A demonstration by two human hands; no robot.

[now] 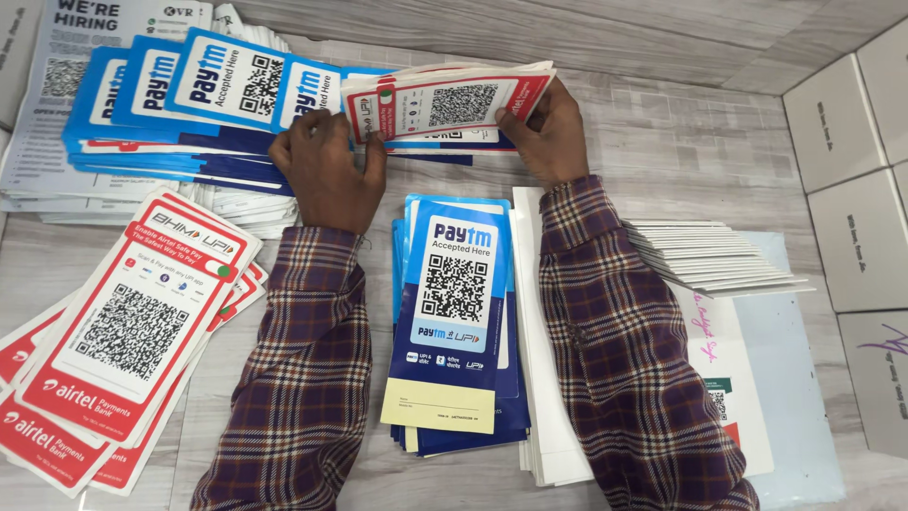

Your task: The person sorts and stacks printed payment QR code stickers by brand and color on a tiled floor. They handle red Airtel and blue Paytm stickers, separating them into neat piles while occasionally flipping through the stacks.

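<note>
Both hands grip one thin sheaf of red-bordered white paper stickers with square codes (445, 104), held flat above the grey wood-grain worktop (681, 142). The left hand (326, 170) pinches its left end, the right hand (549, 137) its right end. A stack of blue stickers (454, 322) lies between the plaid-sleeved forearms.

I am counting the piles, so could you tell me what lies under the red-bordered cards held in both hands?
Under the red-bordered cards, blue cards fan out leftwards across the table. How far they run beneath the held stack is covered.
</note>
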